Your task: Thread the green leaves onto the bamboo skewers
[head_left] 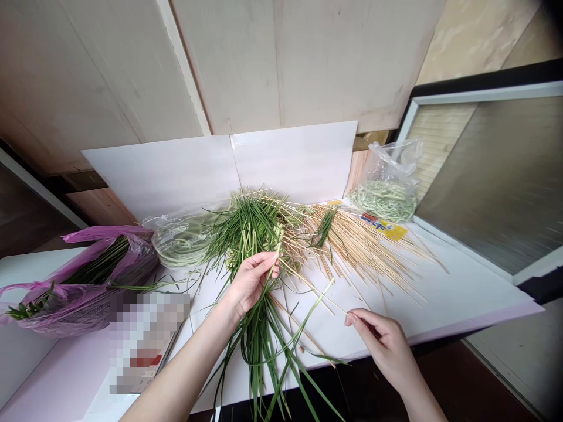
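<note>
My left hand (254, 280) is closed in a pinch near the middle of the table, on a folded pale-green chive stalk (279, 235). Long green chive leaves (264, 346) hang below it, over the table's front edge. My right hand (382, 339) pinches the near end of a thin bamboo skewer (314, 288). The skewer slants up and left towards the fingers of my left hand; whether its tip is in the chive is hidden. Behind my left hand lies a heap of chives (250, 220). Many loose skewers (358, 243) are spread to its right.
At the left sits a purple plastic bag (132, 258) of greens, beside a clear bag (180, 237) of pale-green strands. A blurred flat item (149, 346) lies in front. Another clear bag (387, 193) stands back right, near a framed panel (492, 181). White boards (290, 164) line the back.
</note>
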{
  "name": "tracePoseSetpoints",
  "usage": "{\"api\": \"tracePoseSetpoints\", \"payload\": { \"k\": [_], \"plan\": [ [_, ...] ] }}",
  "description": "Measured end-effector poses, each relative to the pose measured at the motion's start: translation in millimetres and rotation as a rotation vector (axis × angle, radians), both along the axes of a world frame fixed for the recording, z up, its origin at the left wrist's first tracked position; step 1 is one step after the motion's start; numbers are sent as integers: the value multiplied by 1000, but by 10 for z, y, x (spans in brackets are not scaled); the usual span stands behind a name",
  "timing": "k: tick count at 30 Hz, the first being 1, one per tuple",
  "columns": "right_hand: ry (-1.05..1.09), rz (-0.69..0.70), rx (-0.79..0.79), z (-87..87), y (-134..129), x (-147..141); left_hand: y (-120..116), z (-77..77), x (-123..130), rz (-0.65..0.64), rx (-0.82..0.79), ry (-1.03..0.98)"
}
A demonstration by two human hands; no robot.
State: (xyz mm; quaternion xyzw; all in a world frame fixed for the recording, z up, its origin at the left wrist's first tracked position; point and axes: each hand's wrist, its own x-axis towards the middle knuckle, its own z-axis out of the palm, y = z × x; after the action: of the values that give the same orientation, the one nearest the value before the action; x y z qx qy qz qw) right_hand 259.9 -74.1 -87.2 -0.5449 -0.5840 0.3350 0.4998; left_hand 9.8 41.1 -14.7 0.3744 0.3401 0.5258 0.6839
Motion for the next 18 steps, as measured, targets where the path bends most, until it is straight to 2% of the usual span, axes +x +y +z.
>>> {"api": "tracePoseSetpoints", "payload": {
  "k": [11, 18],
  "plan": [
    [-6, -3, -11, -7, 7, -8, -10, -19, -35, -20, 54, 81],
    [-16, 4, -16, -10, 10, -48, 17, 25, -54, 40, 240, 270]
  ]
}}
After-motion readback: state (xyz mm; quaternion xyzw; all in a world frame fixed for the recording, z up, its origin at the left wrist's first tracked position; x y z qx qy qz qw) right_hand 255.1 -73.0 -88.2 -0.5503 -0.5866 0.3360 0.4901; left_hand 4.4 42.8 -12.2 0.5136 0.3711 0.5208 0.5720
